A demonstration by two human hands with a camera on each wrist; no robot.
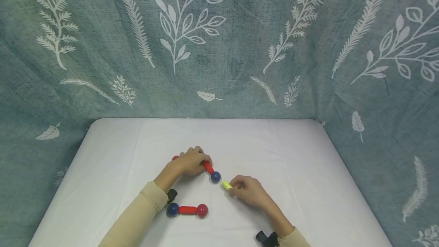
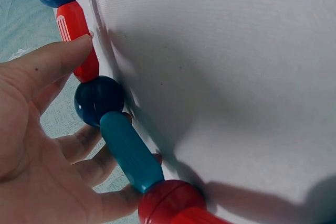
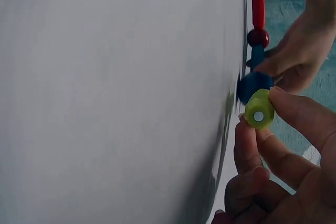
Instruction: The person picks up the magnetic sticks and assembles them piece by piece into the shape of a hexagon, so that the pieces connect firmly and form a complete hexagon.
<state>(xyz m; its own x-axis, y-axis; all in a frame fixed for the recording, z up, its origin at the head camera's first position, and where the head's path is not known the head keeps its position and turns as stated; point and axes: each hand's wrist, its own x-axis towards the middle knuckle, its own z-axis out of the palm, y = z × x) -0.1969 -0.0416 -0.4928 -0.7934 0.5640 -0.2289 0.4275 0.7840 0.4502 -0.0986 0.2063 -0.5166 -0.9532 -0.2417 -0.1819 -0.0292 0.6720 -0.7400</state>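
My left hand (image 1: 190, 163) grips a red rod (image 2: 77, 40) between thumb and fingers. A blue ball (image 1: 215, 177) caps the rod's near end. In the left wrist view the chain runs on through a dark blue ball (image 2: 99, 100) and a teal rod (image 2: 132, 150) to a red ball (image 2: 170, 203), with the other fingers behind it. Thumb and fingertips of my right hand (image 1: 250, 191) pinch a short yellow-green rod (image 1: 226, 185), held just right of the blue ball. A round silvery spot marks its end in the right wrist view.
Nearer me on the white table (image 1: 291, 155) lies a separate piece: a blue ball (image 1: 172, 209), a red rod (image 1: 188, 210) and a red ball (image 1: 202, 210) joined in line. My left sleeve (image 1: 137, 216) passes beside it. A green leaf-patterned curtain (image 1: 236, 48) hangs behind the table.
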